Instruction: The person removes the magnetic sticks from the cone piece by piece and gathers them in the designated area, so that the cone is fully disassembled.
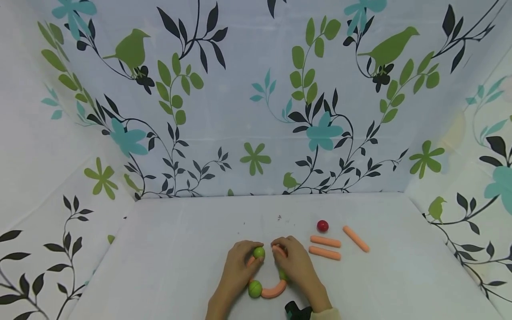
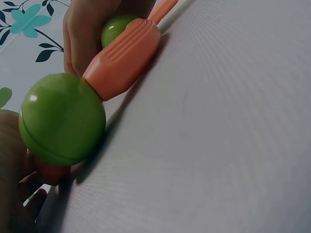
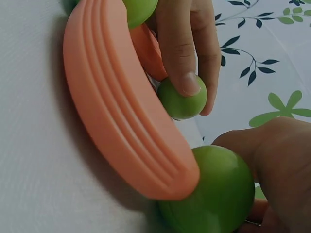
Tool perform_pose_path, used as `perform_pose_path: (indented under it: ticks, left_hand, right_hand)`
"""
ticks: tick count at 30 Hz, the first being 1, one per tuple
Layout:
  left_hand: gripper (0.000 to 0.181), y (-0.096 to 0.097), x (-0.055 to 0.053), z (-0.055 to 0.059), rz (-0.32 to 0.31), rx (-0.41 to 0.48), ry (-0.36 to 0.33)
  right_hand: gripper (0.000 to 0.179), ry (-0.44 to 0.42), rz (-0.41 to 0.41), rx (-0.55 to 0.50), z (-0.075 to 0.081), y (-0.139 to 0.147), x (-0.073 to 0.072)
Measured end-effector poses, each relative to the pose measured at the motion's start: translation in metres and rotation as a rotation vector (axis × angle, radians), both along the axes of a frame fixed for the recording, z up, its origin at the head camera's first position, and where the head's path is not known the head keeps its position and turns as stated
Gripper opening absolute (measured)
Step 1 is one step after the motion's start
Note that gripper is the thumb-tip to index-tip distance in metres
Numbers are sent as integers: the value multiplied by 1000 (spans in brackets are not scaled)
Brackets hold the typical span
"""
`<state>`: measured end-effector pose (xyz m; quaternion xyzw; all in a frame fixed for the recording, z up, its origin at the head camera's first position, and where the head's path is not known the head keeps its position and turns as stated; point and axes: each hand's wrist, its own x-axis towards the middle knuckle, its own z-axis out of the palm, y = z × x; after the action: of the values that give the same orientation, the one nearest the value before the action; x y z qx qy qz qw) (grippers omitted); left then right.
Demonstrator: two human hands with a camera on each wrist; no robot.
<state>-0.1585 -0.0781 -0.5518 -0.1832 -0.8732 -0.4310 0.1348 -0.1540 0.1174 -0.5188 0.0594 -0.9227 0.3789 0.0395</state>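
Curved orange tubes and green balls are joined in a ring on the white tabletop. My left hand [image 1: 241, 262] pinches a green ball [image 1: 259, 252] at the ring's far left; in the right wrist view its fingers [image 3: 177, 43] lie on that ball [image 3: 183, 101]. Across from it, my right hand [image 1: 295, 262] grips a curved orange tube [image 1: 280, 250], partly hidden by the fingers. A gap lies between these two ends. Nearest me, another orange tube [image 1: 274, 290] runs from a green ball [image 1: 255, 289] to a partly covered green ball [image 1: 283, 274] under the right hand.
Right of the hands lie straight orange sticks: two side by side [image 1: 325, 253] and one slanted [image 1: 356, 238]. A red ball [image 1: 322, 226] sits behind them. A black wrist device [image 1: 298, 311] shows by the right sleeve [image 1: 326, 314]. Patterned cloth [image 1: 256, 115] hangs behind the tabletop.
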Motion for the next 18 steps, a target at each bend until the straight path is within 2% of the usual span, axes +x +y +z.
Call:
perform_pose_path:
  ticks: [7, 13, 18]
  left_hand:
    - [38, 1, -2, -2, 1, -19, -51]
    - [39, 2, -6, 0, 12, -7, -80]
    - [45, 0, -3, 3, 21, -12, -72]
  right_hand:
    - [17, -37, 11, -43, 2, 7, 1]
    - [14, -34, -2, -62, 2, 12, -5]
    - [14, -33, 11, -81, 1, 11, -4]
